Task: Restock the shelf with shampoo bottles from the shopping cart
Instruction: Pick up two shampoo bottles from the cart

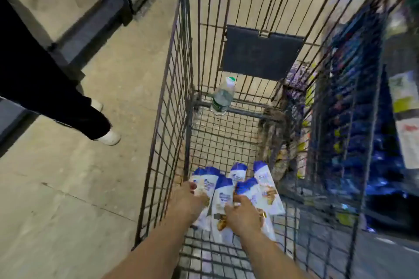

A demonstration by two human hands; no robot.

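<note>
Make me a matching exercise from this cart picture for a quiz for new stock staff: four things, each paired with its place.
Things:
1. shampoo bottles
2. water bottle
3. dark flap
4. white shoes

Places:
A. on the floor, left of the cart
B. on the cart's far wall
C. lying on the cart bottom, under the left hand and right hand
D. near the cart's far end

Pairs: 1-C, 2-D, 3-B, 4-A

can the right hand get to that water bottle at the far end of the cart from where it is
Probably not without leaning in. The right hand rests on the shampoo bottles at the near end; the water bottle stands at the far end. Nothing blocks the cart floor between them.
</note>
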